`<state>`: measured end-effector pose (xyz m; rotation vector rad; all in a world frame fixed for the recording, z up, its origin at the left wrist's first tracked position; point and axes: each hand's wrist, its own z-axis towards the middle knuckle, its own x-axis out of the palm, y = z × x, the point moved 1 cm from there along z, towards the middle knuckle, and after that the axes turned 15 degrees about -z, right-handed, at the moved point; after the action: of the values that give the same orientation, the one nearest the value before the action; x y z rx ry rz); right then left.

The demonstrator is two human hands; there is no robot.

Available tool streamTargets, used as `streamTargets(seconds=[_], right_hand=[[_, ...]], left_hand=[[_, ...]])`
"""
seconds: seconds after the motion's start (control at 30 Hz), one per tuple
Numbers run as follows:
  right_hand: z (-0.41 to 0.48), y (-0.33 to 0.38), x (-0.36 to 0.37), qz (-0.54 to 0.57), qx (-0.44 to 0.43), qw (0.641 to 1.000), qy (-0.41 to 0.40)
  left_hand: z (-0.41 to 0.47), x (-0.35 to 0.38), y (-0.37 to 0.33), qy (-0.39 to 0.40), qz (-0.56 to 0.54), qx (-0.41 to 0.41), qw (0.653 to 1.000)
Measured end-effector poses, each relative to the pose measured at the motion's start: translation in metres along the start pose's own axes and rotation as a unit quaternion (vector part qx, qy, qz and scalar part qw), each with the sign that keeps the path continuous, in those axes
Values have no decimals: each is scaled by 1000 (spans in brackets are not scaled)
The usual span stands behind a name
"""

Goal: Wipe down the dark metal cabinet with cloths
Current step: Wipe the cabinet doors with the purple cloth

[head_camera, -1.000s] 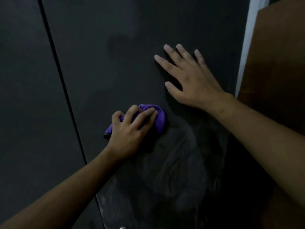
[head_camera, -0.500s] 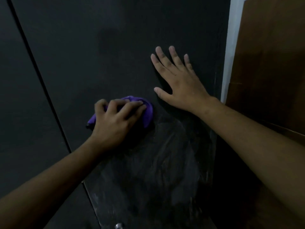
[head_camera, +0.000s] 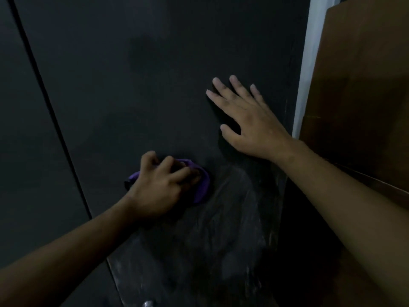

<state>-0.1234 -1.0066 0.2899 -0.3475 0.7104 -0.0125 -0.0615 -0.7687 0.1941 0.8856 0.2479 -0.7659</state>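
The dark metal cabinet (head_camera: 155,85) fills most of the view, its right door panel facing me. My left hand (head_camera: 161,187) grips a bunched purple cloth (head_camera: 202,187) and presses it against the door's lower middle. Only the cloth's right edge and a bit at the left show past my fingers. My right hand (head_camera: 247,120) lies flat on the door above and to the right of the cloth, fingers spread and straight. Pale smeared streaks (head_camera: 232,229) cover the door below the cloth.
A vertical seam (head_camera: 51,111) separates the left door panel from the one under my hands. A white strip of wall (head_camera: 307,74) and a brown wooden panel (head_camera: 358,96) stand right of the cabinet. A small shiny knob (head_camera: 148,303) shows at the bottom edge.
My left hand with the cloth has slid left and back right on the door while the view shifted. My right hand stays flat in about the same place.
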Motion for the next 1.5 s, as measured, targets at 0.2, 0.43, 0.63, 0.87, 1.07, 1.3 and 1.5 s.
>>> streamTargets(seconds=[0.2, 0.43, 0.63, 0.87, 1.07, 1.3, 1.5], right_hand=[[-33, -10, -2, 103, -39, 972, -207], [-40, 26, 0, 141, -60, 933, -327], [-23, 37, 10, 197, 192, 902, -333], [-21, 39, 30, 156, 223, 937, -219], [-21, 51, 50, 34, 216, 952, -215], [-64, 15, 74, -61, 64, 983, -163], [-50, -9, 46, 17, 171, 973, -157]], left_hand=[[46, -10, 8, -54, -1, -165, 985], [133, -12, 12, -125, -1, -185, 975], [151, -36, 23, -55, -107, -209, 971], [123, -50, 55, 48, -140, -49, 988], [99, -55, 69, 16, -156, 19, 987], [92, -40, 71, 67, -37, -38, 996], [93, -31, 72, 68, 22, -35, 997]])
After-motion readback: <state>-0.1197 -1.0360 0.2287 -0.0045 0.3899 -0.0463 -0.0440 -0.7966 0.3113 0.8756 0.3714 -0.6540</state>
